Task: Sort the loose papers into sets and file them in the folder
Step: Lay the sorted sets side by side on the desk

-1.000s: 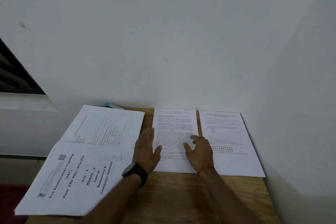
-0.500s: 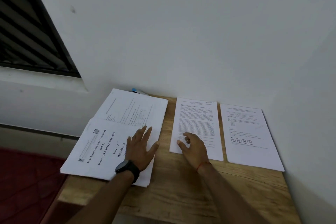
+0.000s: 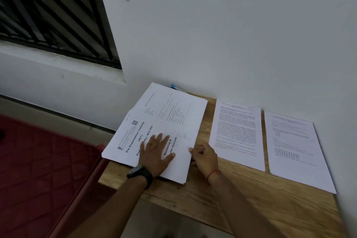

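Right hand (image 3: pixel 204 155) has shifted, now pinching the "Pre Examination Training" stack (image 3: pixel 131 141); left hand (image 3: pixel 155 155) flat on it.

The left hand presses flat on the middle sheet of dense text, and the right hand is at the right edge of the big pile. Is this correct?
Not fully. In the head view the left hand presses flat on the big pile, on its "Pre Examination Training" cover, not on the middle sheet. The right hand is at the pile's right edge.
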